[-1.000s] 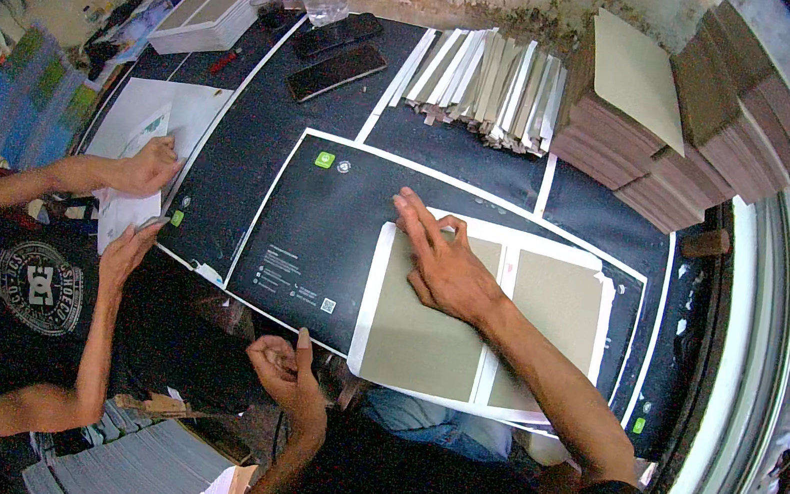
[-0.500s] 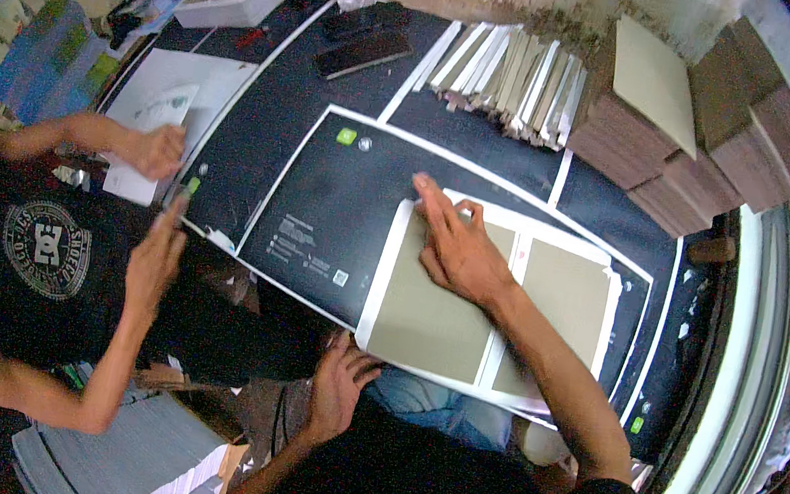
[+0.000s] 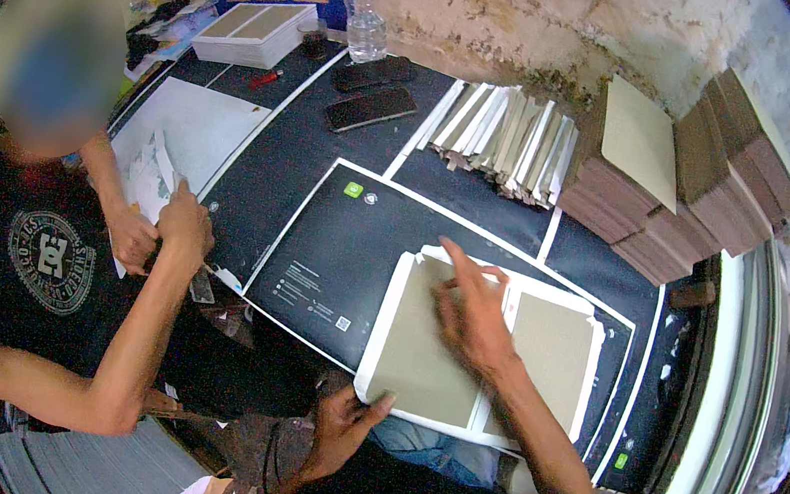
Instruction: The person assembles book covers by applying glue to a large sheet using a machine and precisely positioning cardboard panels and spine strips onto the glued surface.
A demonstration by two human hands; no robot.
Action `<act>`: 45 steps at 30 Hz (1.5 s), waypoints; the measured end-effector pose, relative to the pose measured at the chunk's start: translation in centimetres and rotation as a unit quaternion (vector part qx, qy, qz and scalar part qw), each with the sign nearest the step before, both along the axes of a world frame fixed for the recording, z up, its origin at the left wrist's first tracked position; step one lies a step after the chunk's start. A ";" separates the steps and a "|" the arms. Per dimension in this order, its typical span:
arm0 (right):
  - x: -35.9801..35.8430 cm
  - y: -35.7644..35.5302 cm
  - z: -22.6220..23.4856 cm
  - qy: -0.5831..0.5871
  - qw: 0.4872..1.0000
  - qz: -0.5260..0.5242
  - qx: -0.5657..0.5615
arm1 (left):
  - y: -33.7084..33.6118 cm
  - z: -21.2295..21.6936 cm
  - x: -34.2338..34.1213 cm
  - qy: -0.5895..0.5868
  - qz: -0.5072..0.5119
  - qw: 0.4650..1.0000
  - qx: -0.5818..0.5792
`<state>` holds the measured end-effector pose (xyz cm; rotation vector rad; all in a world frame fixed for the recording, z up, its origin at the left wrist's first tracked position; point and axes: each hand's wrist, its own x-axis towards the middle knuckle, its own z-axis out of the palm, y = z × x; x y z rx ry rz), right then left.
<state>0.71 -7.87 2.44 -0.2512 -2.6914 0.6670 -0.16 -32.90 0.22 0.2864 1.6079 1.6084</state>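
A book cover point(image 3: 542, 354) lies in front of me on the black table mat, two grey-brown boards on white paper with a narrow gap between them. White margins of the paper frame the boards. At its near left corner my left hand point(image 3: 347, 430) grips the edge, thumb on top and the other fingers hidden below. My right hand point(image 3: 480, 325) is over the left board near the gap, slightly blurred, its index finger stretched toward the far edge and nothing held. Whether its fingertips touch the paper I cannot tell.
Behind the mat point(image 3: 316, 236) stand a pile of board strips point(image 3: 511, 142) and tall board stacks point(image 3: 618, 167). Phones point(image 3: 371, 109) and a water bottle point(image 3: 365, 15) are at the back. On the left, a co-worker's hands point(image 3: 159, 234) handle paper; grey stacked sheets point(image 3: 96, 468) sit below.
My left thumb has come over the cover's near left corner. My right hand has shifted slightly right from the far left corner. The view has tilted up; the co-worker's hands have come together.
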 end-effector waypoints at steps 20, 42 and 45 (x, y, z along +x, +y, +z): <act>16.3 12.5 -5.9 0.294 0.833 -0.388 -0.262 | -4.7 -2.2 -14.7 0.122 0.322 0.938 -0.034; 16.7 11.9 -5.7 0.264 0.858 -0.415 -0.145 | -0.7 0.1 -9.7 0.541 0.417 0.707 -0.184; 16.4 11.3 -4.8 0.242 0.867 -0.389 -0.198 | 1.8 0.7 -7.1 0.391 0.239 0.885 -0.076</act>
